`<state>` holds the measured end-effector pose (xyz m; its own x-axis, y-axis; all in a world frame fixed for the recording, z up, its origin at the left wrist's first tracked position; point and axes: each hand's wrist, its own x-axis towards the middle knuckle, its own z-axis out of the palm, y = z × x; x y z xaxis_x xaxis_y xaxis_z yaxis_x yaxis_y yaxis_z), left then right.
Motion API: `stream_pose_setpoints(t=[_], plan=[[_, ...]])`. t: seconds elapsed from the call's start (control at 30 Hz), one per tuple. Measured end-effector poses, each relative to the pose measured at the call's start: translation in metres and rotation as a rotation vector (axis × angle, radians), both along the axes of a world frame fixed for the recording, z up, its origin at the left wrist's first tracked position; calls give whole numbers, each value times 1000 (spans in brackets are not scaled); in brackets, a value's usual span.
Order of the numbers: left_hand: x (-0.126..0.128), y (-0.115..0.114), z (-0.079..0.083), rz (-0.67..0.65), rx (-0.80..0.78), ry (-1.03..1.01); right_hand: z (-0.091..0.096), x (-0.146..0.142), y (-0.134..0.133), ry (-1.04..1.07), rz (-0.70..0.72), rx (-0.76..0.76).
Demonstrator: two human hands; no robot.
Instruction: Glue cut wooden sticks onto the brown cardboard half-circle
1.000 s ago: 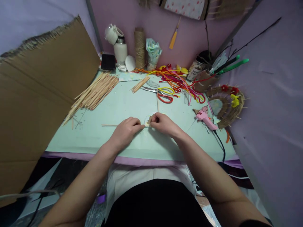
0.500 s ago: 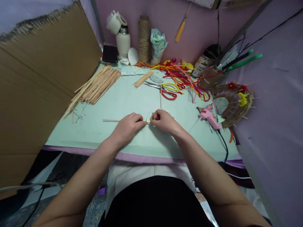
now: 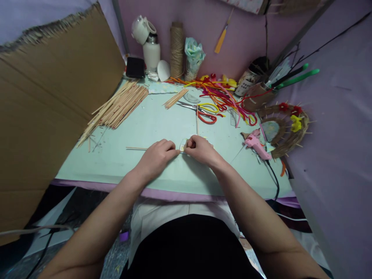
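My left hand (image 3: 159, 155) rests low on the table, fingers together over a thin wooden stick (image 3: 136, 148) whose end sticks out to the left. Its thumb and fingertip press at the left edge of a small patterned piece of paper (image 3: 182, 146). From the other side my right hand (image 3: 201, 150) is closed in a pinch against that same paper, covering much of it. What lies inside the right fingertips is hidden. Just beyond the right hand, another wooden stick (image 3: 198, 122) points away toward the scissors (image 3: 200, 109), which have red and yellow handles.
A heap of wooden sticks (image 3: 123, 104) lies left, beside a cardboard sheet (image 3: 64, 85). A pink glue gun (image 3: 257, 145) with a cable and a twig wreath (image 3: 302, 126) are at right. Behind are coloured pipe cleaners (image 3: 221, 95), a twine spool (image 3: 176, 50) and a white bottle (image 3: 151, 54).
Both hands hold nearly the same place and pose over the paper. The view has shifted very slightly; nothing on the table has visibly moved.
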<state>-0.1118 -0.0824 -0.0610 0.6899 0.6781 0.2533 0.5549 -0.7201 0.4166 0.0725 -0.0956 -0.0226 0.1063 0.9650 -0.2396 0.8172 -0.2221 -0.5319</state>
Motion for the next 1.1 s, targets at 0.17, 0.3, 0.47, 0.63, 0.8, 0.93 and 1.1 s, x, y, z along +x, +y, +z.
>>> stream_pose_setpoints(t=[0.17,0.3,0.47,0.63,0.8,0.93,1.1], plan=[[0,-1,2,1,5,45,3,-1,-1,7,-5,-30],[-1,0,0,-10,58,66,2,0,-1,29,-9,-26],[-1,0,-2,-11,94,94,-2,1,0,46,-4,11],[-1,0,-2,-25,103,103,-8,4,0,94,-9,45],[-2,1,-2,-38,118,117,-16,16,1,365,-6,78],[-3,1,-2,-44,143,129,-18,21,1,489,-46,80],[-2,1,-2,-32,128,121,-16,21,-1,552,-96,108]])
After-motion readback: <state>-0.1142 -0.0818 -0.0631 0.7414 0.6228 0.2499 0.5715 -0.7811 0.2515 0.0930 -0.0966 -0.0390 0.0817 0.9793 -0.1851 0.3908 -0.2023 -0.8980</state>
